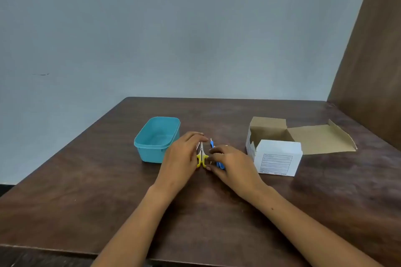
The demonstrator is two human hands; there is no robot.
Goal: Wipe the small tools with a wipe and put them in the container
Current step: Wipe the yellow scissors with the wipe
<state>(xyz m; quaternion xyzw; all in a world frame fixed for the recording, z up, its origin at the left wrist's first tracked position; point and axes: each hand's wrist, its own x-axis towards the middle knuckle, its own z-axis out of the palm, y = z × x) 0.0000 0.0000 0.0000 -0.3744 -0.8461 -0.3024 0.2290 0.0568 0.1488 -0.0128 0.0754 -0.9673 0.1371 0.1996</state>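
Scissors (201, 156) with yellow handles and pale blades, lying flat on the brown wooden table (108, 191) with tips pointing away, between the two hands. Just right of them a slim blue-handled tool (219, 163) with a thin metal tip, also flat on the table, roughly parallel — two small tools counted, though a sliver of something pale by the left fingertips too hidden to name. One teal plastic container (157, 139), lidless, nothing visible inside, standing just left of the tools and touching or nearly touching the left hand's far side; cannot tell which. One white cardboard box (275, 155) with a printed label on its near face, flaps spread wide, off to the right and well apart from the container. No wipe to be made out from this angle. Left hand (181, 157) palm down, fingers stretched forward and slightly curled, resting over the left edge of the scissors, thumb side by the yellow handles — laid on rather than clenched, no clear grasp visible. Right hand (231, 163) palm down likewise, fingers angled inward toward the left hand, covering the middle of the blue tool, fingertips near the scissor handles; whether pinching the tool or only pressing on it, cannot tell. Both forearms bare, reaching in from the near edge and converging at the tools.
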